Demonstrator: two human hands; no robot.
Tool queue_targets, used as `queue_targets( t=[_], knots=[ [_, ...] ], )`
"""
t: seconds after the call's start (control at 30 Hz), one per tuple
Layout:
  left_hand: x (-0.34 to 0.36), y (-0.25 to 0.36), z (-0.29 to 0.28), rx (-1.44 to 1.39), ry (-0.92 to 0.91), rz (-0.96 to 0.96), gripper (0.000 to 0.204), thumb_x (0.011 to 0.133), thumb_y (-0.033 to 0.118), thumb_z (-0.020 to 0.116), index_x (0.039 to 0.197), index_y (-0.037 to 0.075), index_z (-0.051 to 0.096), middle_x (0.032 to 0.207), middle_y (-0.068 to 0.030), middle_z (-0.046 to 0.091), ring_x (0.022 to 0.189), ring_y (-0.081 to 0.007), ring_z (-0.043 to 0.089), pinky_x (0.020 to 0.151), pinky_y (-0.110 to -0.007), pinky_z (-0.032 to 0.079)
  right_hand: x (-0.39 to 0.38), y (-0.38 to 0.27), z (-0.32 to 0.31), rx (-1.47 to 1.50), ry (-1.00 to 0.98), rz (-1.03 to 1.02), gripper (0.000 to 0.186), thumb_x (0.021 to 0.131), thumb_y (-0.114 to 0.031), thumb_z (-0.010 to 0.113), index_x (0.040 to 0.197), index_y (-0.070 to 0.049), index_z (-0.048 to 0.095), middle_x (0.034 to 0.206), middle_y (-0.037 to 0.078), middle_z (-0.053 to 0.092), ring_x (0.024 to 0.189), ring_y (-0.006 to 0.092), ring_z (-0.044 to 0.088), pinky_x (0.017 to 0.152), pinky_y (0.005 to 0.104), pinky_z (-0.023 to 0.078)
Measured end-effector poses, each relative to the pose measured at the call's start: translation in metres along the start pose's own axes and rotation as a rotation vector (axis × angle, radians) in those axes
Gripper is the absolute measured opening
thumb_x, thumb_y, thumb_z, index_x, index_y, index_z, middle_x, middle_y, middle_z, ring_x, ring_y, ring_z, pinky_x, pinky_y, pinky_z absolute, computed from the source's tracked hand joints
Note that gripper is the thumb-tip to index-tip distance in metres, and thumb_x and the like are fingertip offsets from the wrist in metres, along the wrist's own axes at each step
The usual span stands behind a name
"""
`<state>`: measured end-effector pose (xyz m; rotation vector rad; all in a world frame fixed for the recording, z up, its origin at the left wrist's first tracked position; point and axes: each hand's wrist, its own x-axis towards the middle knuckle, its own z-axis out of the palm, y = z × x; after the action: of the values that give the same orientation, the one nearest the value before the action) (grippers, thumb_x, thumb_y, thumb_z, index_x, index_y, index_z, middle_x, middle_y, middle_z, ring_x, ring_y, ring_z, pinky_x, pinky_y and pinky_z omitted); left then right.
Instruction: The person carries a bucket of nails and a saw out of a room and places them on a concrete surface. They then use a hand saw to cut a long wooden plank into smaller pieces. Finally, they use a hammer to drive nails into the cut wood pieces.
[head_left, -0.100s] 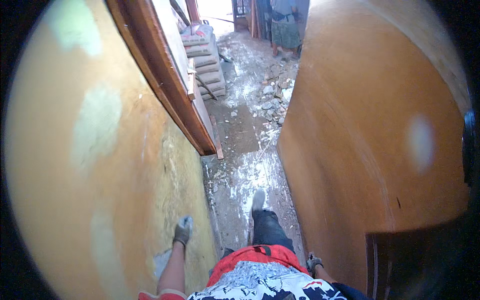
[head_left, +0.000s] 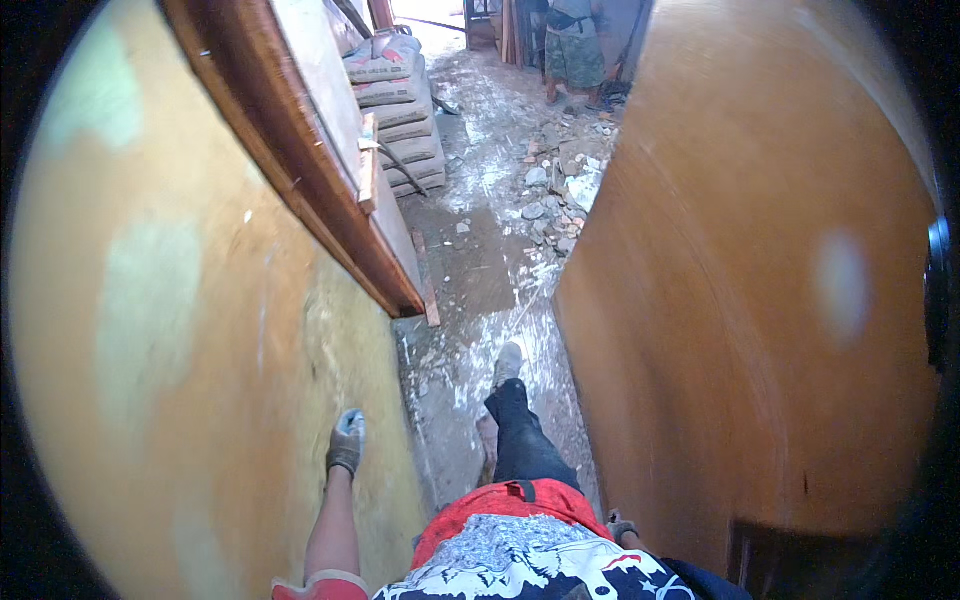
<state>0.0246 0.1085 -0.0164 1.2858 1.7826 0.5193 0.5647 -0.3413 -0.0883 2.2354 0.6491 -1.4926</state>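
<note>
My left hand, in a grey and white work glove, hangs out in front beside the patchy yellow wall. Its fingers are curled together and nothing shows in them. Low on the right, my right hand, also gloved, is small and partly hidden by my body, next to the orange-brown wall. How its fingers lie cannot be made out. One leg in dark trousers is stretched forward on the dusty floor.
A brown wooden door frame edges the passage on the left. Beyond it are stacked cement bags and a loose plank. Broken rubble lies at the far right. A person in camouflage shorts stands at the back.
My forward foot has come further ahead and clearer into view. My left hand has moved slightly left and up in the picture. The view has shifted a little.
</note>
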Motion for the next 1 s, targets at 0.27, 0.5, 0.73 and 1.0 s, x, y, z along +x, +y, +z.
queue_targets(
  t=[0.27,0.5,0.73,1.0],
  knots=[
    [0.189,0.145,0.138,-0.364,-0.060,-0.246,0.035,0.104,0.021,0.062,0.132,0.001,0.062,0.121,-0.0056,0.068,0.107,-0.0167,0.064,0.099,-0.031,0.051,0.092,-0.358,-0.390,0.457,0.033,0.024,0.063,0.095,-0.059,0.056,0.123,-0.004,0.067,0.109,0.015,0.076,0.103,0.0308,0.072,0.089,0.0447,0.054],
    [0.378,0.452,0.213,-0.287,-0.266,0.264,0.042,0.097,0.015,0.072,0.134,-0.001,0.061,0.127,-0.0086,0.067,0.115,-0.0157,0.061,0.103,-0.031,0.048,0.126,-0.652,-0.637,0.194,0.189,-0.741,0.029,0.096,-0.035,0.062,0.110,-0.010,0.070,0.083,0.011,0.071,0.071,0.0245,0.067,0.068,0.0413,0.054],
    [0.690,0.634,0.250,-0.422,-0.101,0.387,0.037,0.100,0.015,0.066,0.132,-0.004,0.060,0.127,-0.0122,0.066,0.117,-0.0200,0.062,0.106,-0.035,0.048,0.155,-0.853,-0.823,0.025,0.370,-0.851,0.042,0.092,-0.043,0.062,0.117,-0.010,0.069,0.106,0.025,0.072,0.102,0.0425,0.069,0.091,0.0518,0.053],
    [1.103,0.872,0.148,-0.355,0.208,0.584,0.034,0.103,0.025,0.062,0.127,0.001,0.062,0.117,-0.0072,0.070,0.107,-0.0209,0.066,0.098,-0.036,0.052,0.365,-0.736,-0.931,0.274,0.590,-0.261,0.047,0.097,-0.048,0.056,0.109,-0.005,0.070,0.090,0.020,0.072,0.080,0.0346,0.068,0.073,0.0497,0.054]
  ],
)
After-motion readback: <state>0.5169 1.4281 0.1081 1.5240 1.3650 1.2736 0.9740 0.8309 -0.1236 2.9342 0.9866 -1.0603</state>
